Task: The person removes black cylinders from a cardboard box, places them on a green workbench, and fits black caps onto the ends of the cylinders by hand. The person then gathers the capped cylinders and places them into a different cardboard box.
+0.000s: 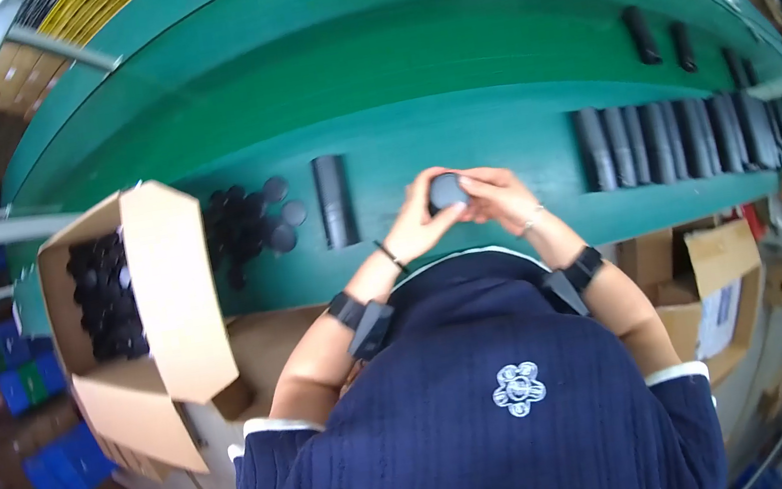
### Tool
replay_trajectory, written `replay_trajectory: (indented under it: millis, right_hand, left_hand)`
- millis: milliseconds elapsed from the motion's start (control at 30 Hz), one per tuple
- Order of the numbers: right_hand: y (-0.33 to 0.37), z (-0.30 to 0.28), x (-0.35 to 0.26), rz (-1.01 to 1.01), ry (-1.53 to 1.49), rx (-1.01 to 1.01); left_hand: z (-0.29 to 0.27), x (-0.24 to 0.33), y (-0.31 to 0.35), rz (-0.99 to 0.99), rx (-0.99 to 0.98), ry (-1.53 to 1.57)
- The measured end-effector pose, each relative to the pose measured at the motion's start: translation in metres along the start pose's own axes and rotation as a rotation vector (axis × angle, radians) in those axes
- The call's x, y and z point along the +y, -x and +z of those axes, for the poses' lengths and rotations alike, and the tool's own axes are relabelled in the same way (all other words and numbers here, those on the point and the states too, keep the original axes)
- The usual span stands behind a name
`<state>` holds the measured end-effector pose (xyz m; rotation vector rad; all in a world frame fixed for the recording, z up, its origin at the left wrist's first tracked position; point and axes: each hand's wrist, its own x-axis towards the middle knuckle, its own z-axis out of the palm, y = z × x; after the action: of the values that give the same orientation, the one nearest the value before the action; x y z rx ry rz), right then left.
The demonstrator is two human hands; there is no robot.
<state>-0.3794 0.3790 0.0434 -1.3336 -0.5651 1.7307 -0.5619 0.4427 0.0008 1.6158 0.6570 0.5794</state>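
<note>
A round black cap (447,191) is held between my two hands above the green table (455,129), its flat face turned up. My left hand (416,220) curls round its left and near side, with the thumb at the near rim. On the other side, my right hand (503,197) pinches the cap's right edge, fingers partly hidden beneath. To the left of my hands lies a single black cylindrical roll (335,202). Farther left, a loose pile of similar round black caps (251,220) is spread on the tabletop.
An open cardboard box (178,296) of black round pieces stands at the left. Black rolls (664,141) lie side by side in a row at the right, with several more (641,35) on the surface behind. Another open carton (725,260) sits below the table's right front edge.
</note>
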Motion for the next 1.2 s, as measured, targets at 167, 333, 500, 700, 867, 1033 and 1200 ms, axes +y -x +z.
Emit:
replay_trajectory:
  millis: [167,333,500,700,867,1033,1200]
  right_hand:
    - [-0.006,0.005,0.009,-0.04,-0.016,-0.097]
    - [0.0,0.015,0.025,-0.165,0.148,-0.026]
    - [-0.005,0.015,0.016,-0.248,0.129,0.091]
    - [-0.01,0.011,0.008,-0.15,-0.055,0.022]
    - [-0.003,0.013,0.01,-0.186,-0.116,-0.084]
    - [0.005,0.014,0.015,-0.225,-0.189,-0.079]
    - [0.002,0.006,0.035,-0.249,-0.082,-0.074]
  left_hand:
    - [-0.006,0.009,0.016,-0.017,-0.013,0.041]
    - [-0.011,0.012,0.02,-0.061,-0.078,0.131]
    - [-0.015,0.017,0.011,0.094,-0.018,-0.219]
    - [-0.032,0.019,0.006,-0.11,-0.103,0.457]
    - [-0.029,0.014,0.008,-0.225,-0.148,0.751]
    - [-0.036,0.008,0.009,0.019,-0.162,0.233]
    - [-0.04,0.005,0.01,0.029,-0.277,0.033]
